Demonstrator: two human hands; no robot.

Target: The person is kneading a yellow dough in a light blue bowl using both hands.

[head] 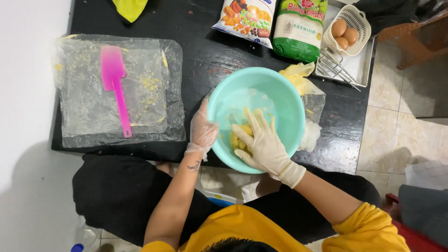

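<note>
Kneading yellow dough by hand in a tilted bowl at the table's near edge.

The right hand (pixel 262 142), in a cream glove, is pressed into the yellow dough (pixel 239 140) low in the turquoise bowl (pixel 275 93), its fingers spread and slightly curled over the lump rather than closed on it. The left hand (pixel 203 128), in a thin clear glove, cups the bowl's near-left rim, fingers wrapped loosely on the outside wall to steady it. This looks like the mixing step; the next press probably calls for a firm hold on the rim, since the bowl overhangs the low black table (pixel 196 56). Left of it a pink spatula (pixel 115 84) lies on crumb-flecked plastic sheets (pixel 84 107). At the far right corner stands a basket of eggs (pixel 347 30).
</note>
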